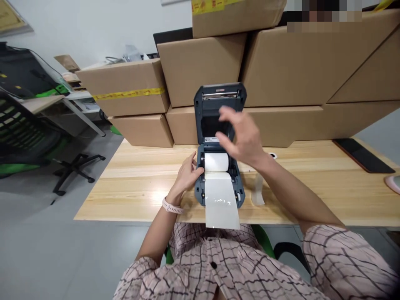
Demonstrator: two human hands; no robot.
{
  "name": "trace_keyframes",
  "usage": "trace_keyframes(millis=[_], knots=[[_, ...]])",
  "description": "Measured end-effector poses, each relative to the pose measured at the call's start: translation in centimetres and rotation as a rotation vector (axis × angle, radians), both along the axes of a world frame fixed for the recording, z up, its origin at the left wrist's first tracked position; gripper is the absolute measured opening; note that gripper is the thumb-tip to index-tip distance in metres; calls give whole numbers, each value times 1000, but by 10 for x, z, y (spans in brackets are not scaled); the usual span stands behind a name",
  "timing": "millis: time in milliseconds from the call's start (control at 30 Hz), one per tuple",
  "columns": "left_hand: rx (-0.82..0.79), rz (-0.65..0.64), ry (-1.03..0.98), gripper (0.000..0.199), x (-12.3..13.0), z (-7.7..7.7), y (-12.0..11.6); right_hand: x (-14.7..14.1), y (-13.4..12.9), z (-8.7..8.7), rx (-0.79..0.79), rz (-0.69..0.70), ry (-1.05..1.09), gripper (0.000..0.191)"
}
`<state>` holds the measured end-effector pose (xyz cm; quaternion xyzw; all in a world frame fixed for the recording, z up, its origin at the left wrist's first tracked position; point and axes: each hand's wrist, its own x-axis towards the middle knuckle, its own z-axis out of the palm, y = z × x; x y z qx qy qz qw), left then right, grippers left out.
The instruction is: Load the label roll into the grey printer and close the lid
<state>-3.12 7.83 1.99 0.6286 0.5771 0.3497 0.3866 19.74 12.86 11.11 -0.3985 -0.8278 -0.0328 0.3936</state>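
Note:
A dark label printer [200, 189] stands on the table with its lid [215, 106] raised. Inside lies a white label roll [216, 162], and its strip [221, 204] runs forward over the printer's front and past the table edge. My left hand [187, 173] rests against the printer's left side, fingers apart, thumb at the rim near the roll. In front of the raised lid, my right hand [242, 135] is lifted above the printer's right side, thumb and fingers spread with nothing between them. A pale paper strip [258, 191] is on the table right of the printer.
Cardboard boxes [201, 66] are stacked behind the printer along the back of the wooden table [125, 187]. A black phone-like slab [362, 155] lies at the right. The edge of a pale object [393, 183] shows at the far right. An office chair [76, 166] stands at the left.

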Motion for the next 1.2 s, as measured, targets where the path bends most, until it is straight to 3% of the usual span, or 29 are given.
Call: trace_keyframes(millis=[133, 300, 367, 433, 567, 667, 767, 867, 933, 1067, 1200], knots=[[-18, -3, 94, 69, 0, 2, -1, -3, -11, -24, -354, 263, -407, 81], [-5, -61, 90, 66, -2, 3, 1, -15, 21, -38, -613, 275, -592, 102], [10, -94, 93, 62, -3, 4, 2, -17, 26, -36, -667, 297, -560, 109], [13, -111, 83, 60, -3, 5, 2, -11, 24, -27, -670, 418, -452, 108], [18, -91, 18, 64, -2, 6, 0, 33, 7, 3, -606, 641, -166, 107], [24, -74, -2, 65, -1, 5, -1, 81, -2, 21, -568, 581, 3, 115], [18, -70, -4, 65, 0, 4, -1, 122, 1, 19, -601, 397, 104, 116], [22, -64, -21, 65, 0, 3, 0, 145, 16, -2, -636, 202, 116, 118], [26, -60, -29, 66, 0, 2, 1, 147, 27, -21, -685, 142, 110, 119], [27, -60, -47, 67, 0, 0, 1, 135, 41, -56, -773, 143, 101, 112], [34, -69, -67, 66, 0, 1, 0, 141, 37, -76, -856, 178, 164, 106]])
